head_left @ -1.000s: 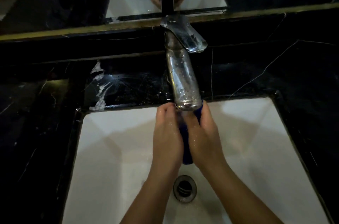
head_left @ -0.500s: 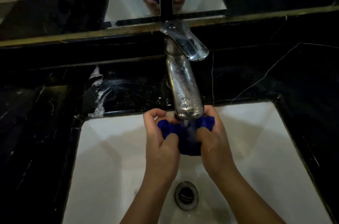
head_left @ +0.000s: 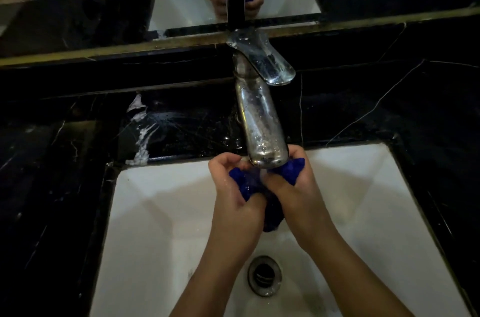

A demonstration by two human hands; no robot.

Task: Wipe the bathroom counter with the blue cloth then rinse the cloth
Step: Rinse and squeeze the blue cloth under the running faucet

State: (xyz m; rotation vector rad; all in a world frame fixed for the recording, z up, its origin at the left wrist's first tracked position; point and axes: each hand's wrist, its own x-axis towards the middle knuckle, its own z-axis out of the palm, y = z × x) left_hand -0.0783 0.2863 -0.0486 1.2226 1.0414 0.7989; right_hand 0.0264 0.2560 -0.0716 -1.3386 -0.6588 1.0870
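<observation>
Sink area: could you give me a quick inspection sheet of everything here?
Surface: black marble counter, wet, white streaks left of the tap.
Job's things: blue cloth, bunched under the tap spout, over the white sink.
Clutter: nothing seen.
Hands: left hand and right hand both grip the cloth.
Cables: nothing seen.
Surroundings: mirror behind; drain below the hands.

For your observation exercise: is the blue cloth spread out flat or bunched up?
Bunched up. The blue cloth is crumpled between the left hand and right hand, under the tap spout.
</observation>
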